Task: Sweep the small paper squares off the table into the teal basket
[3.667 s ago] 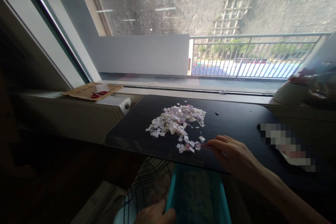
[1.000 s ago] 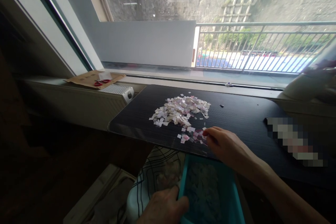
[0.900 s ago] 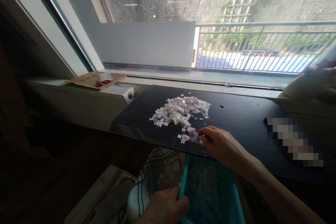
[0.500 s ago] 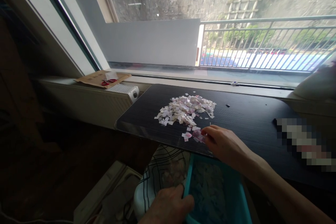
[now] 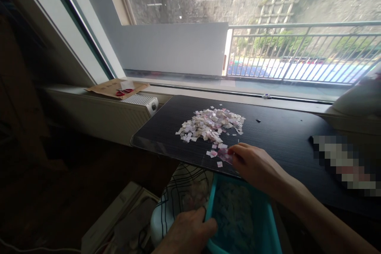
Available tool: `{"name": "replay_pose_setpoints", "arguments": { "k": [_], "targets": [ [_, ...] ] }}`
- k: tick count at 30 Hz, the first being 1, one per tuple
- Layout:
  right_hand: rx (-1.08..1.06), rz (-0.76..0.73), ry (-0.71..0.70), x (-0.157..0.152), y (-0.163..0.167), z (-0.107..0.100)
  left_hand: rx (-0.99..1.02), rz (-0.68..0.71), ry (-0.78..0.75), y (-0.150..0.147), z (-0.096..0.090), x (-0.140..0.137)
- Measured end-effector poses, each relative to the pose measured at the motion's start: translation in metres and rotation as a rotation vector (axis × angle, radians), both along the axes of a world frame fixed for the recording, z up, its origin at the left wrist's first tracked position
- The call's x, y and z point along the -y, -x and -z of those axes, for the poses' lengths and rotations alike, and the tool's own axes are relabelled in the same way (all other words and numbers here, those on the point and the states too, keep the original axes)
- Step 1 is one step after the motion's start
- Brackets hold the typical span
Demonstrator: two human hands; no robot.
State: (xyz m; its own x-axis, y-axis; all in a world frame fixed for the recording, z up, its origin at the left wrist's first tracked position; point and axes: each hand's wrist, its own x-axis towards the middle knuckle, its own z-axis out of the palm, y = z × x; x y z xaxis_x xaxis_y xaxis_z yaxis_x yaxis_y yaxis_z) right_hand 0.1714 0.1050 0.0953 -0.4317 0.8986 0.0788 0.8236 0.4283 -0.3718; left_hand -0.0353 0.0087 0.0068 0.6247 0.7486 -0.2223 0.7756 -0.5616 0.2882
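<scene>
My right hand (image 5: 247, 158) is closed in a pinch at the table's near edge, on a small pinkish, see-through piece (image 5: 225, 154) that looks like thin plastic; its exact kind is not clear. Several small pale squares (image 5: 212, 153) lie just left of it. Beyond them spreads a heap of small white and pink paper-like squares (image 5: 210, 124). Below the table, my left hand (image 5: 193, 226) grips the left rim of a turquoise plastic bin (image 5: 270, 222). Pale scraps (image 5: 235, 206) lie inside the bin, dim in shadow.
The black table (image 5: 282, 135) stands against the window sill. A radiator (image 5: 119, 121) to the left bears a brown envelope (image 5: 104, 89) and red-handled scissors (image 5: 123, 92). Left of the bin is a stool with a striped cover (image 5: 175, 190). A blurred-out item (image 5: 345, 162) lies at right.
One pale square now lies apart, nearer the table's front edge below the others. Both hands keep nearly the same place; the bin and left hand shift slightly left in view.
</scene>
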Motion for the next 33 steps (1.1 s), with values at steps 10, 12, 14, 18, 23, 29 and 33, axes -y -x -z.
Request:
{"name": "replay_pose_setpoints", "arguments": {
  "k": [10,12,14,18,23,29,33],
  "targets": [
    [0.021,-0.005,0.022,0.006,-0.009,-0.004,0.043,-0.046,0.067,0.007,-0.002,-0.003],
    [-0.004,-0.008,0.012,0.003,-0.005,-0.004,0.024,-0.044,0.08,0.006,-0.004,-0.004],
    [-0.007,-0.016,0.02,0.0,-0.002,-0.003,0.008,-0.043,0.07,0.006,-0.004,-0.003],
    [0.04,-0.019,0.047,0.002,-0.005,-0.003,-0.003,-0.045,0.081,0.01,-0.003,-0.002],
    [0.037,-0.012,0.042,0.007,-0.012,-0.004,-0.002,-0.057,0.163,0.008,-0.008,-0.006],
    [0.03,-0.038,0.103,0.018,-0.018,-0.006,-0.025,-0.071,0.172,0.009,-0.011,-0.006],
    [0.008,-0.041,0.137,0.028,-0.027,-0.009,0.017,-0.083,0.149,0.007,-0.013,-0.003]
  ]
}}
